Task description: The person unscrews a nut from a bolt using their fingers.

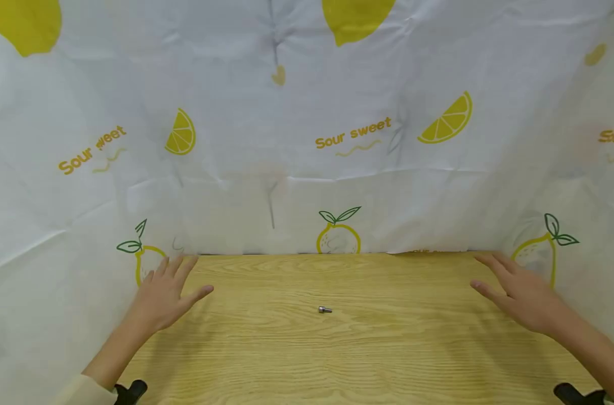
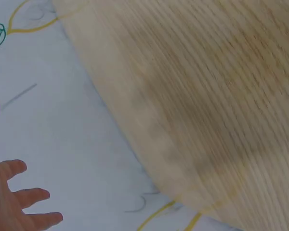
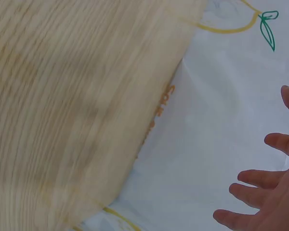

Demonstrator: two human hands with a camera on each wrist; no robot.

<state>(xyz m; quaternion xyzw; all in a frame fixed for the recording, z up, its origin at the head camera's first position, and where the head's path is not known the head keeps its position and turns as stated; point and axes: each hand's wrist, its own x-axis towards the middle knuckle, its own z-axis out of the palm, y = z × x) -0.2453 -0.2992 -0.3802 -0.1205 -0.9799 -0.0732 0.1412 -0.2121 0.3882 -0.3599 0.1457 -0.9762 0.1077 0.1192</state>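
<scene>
A small metal screw [image 1: 325, 310] with a cylindrical head lies on its side on the wooden table [image 1: 266, 354], its head to the left in the head view. Well to the left of it, my left hand [image 1: 162, 295] is held over the table's left side, fingers spread and thumb pointing inward. My right hand [image 1: 524, 295] mirrors it over the right side, also with straight fingers. Both hands hold nothing. Each wrist view catches fingers at its outer edge, the left hand's fingers [image 2: 31, 198] and the right hand's fingers [image 3: 255, 187].
White sheeting [image 1: 256, 140] printed with lemons and lettering rises along the table's back edge and both sides. Dark straps show at the left wrist [image 1: 130, 392] and the right wrist [image 1: 577, 395].
</scene>
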